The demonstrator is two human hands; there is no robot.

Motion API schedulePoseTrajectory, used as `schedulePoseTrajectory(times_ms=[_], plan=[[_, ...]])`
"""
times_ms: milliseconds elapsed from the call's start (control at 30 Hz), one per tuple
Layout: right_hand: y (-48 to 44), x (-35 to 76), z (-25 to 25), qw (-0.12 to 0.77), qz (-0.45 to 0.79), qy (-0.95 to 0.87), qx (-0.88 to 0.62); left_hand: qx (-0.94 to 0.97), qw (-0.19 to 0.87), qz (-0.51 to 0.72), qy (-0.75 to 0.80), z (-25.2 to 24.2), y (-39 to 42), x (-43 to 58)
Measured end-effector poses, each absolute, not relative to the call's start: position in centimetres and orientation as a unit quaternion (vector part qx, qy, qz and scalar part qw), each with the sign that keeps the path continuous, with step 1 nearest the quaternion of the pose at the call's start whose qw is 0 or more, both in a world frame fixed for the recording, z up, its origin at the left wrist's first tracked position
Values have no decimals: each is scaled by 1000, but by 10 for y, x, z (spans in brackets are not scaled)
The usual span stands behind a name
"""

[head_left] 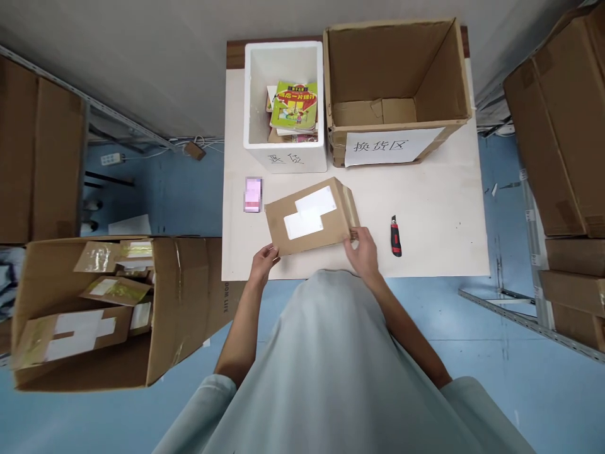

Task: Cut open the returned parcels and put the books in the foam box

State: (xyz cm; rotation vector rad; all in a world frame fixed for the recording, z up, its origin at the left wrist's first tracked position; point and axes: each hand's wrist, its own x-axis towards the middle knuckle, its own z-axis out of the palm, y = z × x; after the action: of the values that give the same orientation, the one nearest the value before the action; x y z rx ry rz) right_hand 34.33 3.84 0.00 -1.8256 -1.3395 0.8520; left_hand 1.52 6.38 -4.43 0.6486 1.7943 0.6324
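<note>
Pale table [435,208] bears the parcel [309,217] near its edge, left hand [263,260] and right hand [363,251] clasping its corners.

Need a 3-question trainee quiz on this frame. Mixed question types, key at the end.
1. True or false: the knife lies on the table to the right of the parcel, with no hand on it.
2. Where are the books? A: in the white foam box. B: flat on the table. C: under the parcel.
3. What do the left hand and the right hand hold?

Key
1. True.
2. A.
3. The parcel: the left hand holds its near left corner and the right hand holds its right end.
</note>
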Motion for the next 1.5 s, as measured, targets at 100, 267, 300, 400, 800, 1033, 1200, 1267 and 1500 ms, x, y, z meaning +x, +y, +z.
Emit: schedulePoseTrajectory(times_ms=[100,267,300,400,800,1033,1200,1267,1500], plan=[[41,384,-30,347,374,-435,-742,301,566,281,714,-47,64,42],[72,432,-61,319,437,-375,-753,380,570,296,665,-45,106,74],[84,436,-63,330,443,-378,-743,382,564,295,670,-43,120,77],[125,437,-61,374,464,-371,-712,344,526,305,716,-33,161,83],[67,424,8,408,374,-419,-720,381,437,368,726,25,109,96],[-15,439,-24,319,398,-397,-763,397,477,277,734,-21,43,76],[3,488,-70,140,300,-378,-864,391,526,296,695,-45,18,66],[20,501,-88,97,285,-359,-883,401,529,304,684,-48,16,64],[59,508,-126,31,257,-334,-906,479,483,320,660,-38,29,71]])
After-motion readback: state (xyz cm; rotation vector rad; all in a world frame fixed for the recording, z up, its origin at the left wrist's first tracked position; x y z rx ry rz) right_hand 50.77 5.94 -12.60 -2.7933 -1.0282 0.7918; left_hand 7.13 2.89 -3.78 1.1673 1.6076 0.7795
